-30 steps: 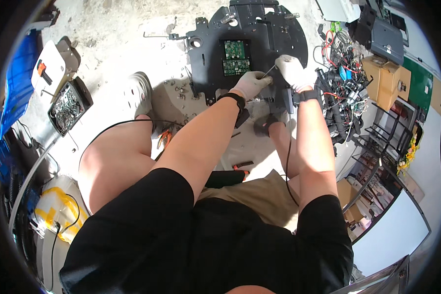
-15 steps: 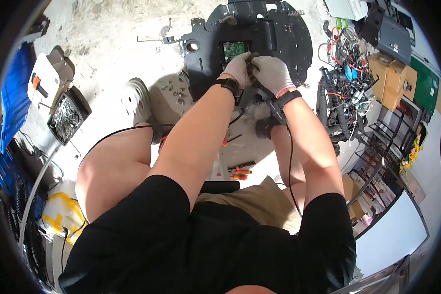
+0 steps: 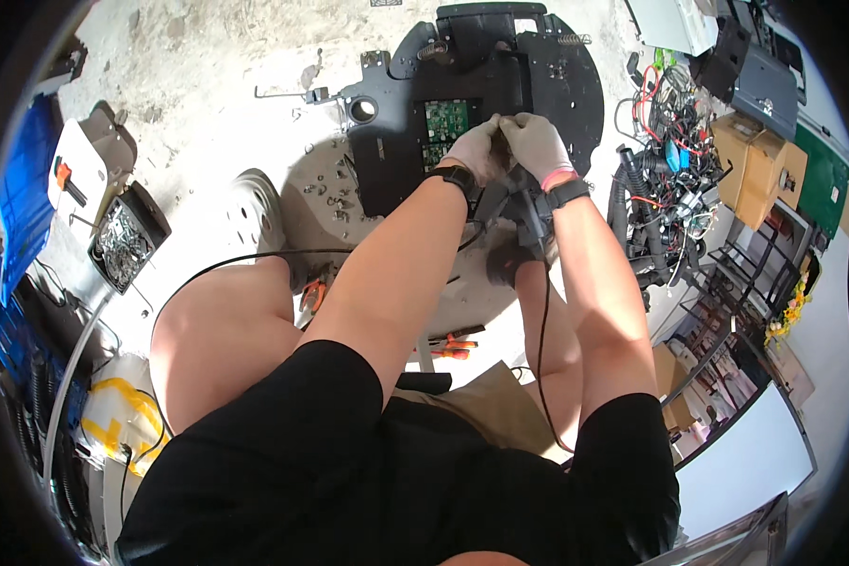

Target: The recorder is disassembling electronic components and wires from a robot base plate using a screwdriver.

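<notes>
Both my hands wear whitish gloves and meet over the lower right part of a large black machine chassis (image 3: 387, 160) on the floor. My left hand (image 3: 476, 151) has its fingers bent in beside a green circuit board (image 3: 446, 123) set into a recess. Close against it, my right hand (image 3: 538, 146) is closed too. Between the fingertips is a small dark part that I cannot make out. Below the hands a black device with a cable (image 3: 530, 215) hangs near my right wrist. Screws and small metal bits (image 3: 332, 184) are strewn left of the chassis.
Orange-handled pliers (image 3: 457, 346) lie between my legs, with another orange-handled tool (image 3: 312, 295) by my left leg. A black tray of screws (image 3: 125, 241) stands at left. Tangled cables (image 3: 674, 174) and cardboard boxes (image 3: 753, 168) fill the right side.
The chassis appears slightly lower in the picture. Both hands have shifted a little right and down, still together. The black device near my right wrist shows more.
</notes>
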The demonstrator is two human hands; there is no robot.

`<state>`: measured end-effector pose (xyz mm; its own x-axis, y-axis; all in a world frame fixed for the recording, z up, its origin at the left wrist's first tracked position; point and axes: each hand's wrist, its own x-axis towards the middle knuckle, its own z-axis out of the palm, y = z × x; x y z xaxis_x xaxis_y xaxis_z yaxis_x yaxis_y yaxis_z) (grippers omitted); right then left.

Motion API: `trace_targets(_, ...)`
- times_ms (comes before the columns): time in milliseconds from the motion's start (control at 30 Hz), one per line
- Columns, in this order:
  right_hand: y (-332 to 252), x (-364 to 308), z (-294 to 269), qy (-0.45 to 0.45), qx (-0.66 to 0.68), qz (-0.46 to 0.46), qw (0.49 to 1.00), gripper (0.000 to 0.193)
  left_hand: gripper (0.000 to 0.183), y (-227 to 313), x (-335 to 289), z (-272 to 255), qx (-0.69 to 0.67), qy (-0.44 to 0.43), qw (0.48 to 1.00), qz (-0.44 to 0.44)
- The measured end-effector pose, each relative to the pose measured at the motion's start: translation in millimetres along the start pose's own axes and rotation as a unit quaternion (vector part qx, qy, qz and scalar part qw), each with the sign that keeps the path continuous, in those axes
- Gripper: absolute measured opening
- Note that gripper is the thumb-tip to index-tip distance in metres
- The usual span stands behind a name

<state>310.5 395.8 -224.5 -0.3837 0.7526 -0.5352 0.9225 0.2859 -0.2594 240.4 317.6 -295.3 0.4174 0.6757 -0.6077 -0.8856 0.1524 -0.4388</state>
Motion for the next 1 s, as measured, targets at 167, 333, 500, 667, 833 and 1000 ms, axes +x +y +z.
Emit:
trace_targets(167, -10.4, 11.2, -9.1, -0.013, 0.014, -0.026, 0.999, 0.038, 0.03, 22.6, 6.9, -20.5, -0.321, -0.106, 0.931, -0.139)
trace_targets(333, -4.5, 20.2, -0.9, 0.049, -0.027, -0.001, 0.998, 0.035, 0.032, 9.0, -1.4, -15.7, 0.406, 0.233, 0.853, 0.231)
trace_targets(500, -14.0, 29.0, 7.9, 0.036, -0.056, 0.019, 0.998, 0.035, 0.03, 11.3, -2.5, -39.5, 0.418, 0.323, 0.767, 0.364)
trace_targets(667, -25.0, 28.1, 10.3, 0.015, -0.086, 0.044, 0.995, 0.035, 0.029, 15.8, -11.2, -45.8, 0.36, 0.349, 0.772, 0.39)
trace_targets(833, -18.0, 29.5, 12.6, 0.055, -0.073, 0.034, 0.995, 0.035, 0.029, 13.1, -39.7, -23.7, 0.308, 0.332, 0.823, 0.342)
trace_targets(1000, -22.7, 32.9, 17.0, 0.065, -0.056, 0.033, 0.996, 0.034, 0.028, 18.9, -35.9, -35.6, 0.293, 0.328, 0.821, 0.363)
